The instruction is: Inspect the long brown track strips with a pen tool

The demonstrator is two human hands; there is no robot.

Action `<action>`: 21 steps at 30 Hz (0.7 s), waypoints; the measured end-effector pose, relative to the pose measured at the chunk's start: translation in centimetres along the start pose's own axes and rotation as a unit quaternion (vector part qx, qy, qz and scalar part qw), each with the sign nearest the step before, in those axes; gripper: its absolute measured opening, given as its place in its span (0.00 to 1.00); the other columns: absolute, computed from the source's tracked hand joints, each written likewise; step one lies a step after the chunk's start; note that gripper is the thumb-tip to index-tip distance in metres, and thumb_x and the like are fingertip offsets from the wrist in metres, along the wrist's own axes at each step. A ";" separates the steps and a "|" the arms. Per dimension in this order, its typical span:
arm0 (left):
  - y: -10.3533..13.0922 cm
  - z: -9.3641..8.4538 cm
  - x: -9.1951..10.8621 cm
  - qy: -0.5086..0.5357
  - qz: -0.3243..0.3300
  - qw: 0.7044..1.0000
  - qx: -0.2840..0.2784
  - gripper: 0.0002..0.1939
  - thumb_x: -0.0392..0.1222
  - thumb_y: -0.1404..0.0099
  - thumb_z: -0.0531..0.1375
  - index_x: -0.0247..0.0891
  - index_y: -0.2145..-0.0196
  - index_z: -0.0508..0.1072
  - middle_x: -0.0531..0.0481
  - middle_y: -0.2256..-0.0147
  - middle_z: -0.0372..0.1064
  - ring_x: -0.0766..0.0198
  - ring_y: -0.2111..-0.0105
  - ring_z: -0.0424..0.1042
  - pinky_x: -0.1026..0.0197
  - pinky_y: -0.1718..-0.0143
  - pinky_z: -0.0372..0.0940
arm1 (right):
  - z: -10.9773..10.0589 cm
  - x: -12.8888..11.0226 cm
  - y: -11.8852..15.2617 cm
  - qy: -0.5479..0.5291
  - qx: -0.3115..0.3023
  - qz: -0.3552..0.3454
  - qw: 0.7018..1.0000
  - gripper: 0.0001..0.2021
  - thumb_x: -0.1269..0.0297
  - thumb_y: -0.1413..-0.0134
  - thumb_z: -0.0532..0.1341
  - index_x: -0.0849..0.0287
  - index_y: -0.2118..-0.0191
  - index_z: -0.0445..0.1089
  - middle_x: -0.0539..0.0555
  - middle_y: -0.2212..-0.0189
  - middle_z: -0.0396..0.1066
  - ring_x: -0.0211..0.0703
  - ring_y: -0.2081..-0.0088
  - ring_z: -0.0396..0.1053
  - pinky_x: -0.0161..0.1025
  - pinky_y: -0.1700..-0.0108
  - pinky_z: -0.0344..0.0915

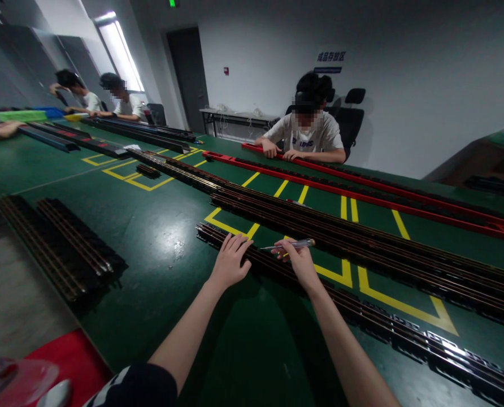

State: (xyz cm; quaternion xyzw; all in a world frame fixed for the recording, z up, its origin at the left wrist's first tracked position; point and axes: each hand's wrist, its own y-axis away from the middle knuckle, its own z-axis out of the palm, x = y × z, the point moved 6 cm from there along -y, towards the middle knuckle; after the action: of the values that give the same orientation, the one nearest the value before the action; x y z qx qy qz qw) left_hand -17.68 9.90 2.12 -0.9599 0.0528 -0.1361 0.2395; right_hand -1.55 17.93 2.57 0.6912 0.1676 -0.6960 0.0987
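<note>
A long black strip with copper-coloured rails [349, 302] lies across the green table in front of me. My left hand [231, 261] rests on it near its far left end, fingers spread, pressing from above. In my right hand [296, 260] is a slim screwdriver [306, 243] with a clear handle. Its thin metal shaft points left over the strip, toward the left hand. Whether the tip touches the strip is too small to make out. Just beyond runs a bundle of similar black strips [320, 223].
Red channels [362, 200] lie farther back, where a person [307, 130] sits with both hands on one. More black strips [61, 243] rest at the left edge. Yellow tape [396, 305] marks the table [150, 294]. Other people sit at the far left.
</note>
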 end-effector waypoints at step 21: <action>-0.2 0.5 0.2 -0.012 -0.008 1.000 -0.001 0.17 0.35 0.40 0.55 0.39 0.52 0.69 0.45 0.53 0.70 0.54 0.47 0.65 0.44 0.37 0.51 | -0.4 -0.4 0.1 0.004 0.026 0.009 1.000 0.13 0.53 0.55 0.59 0.58 0.78 0.70 0.52 0.82 0.72 0.39 0.78 0.67 0.35 0.75 0.61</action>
State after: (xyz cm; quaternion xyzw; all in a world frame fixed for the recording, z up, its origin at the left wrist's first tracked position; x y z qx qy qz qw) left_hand -17.38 10.26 1.82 -0.9620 0.0426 -0.1267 0.2380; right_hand -1.17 17.94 2.92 0.6981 0.1434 -0.6962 0.0860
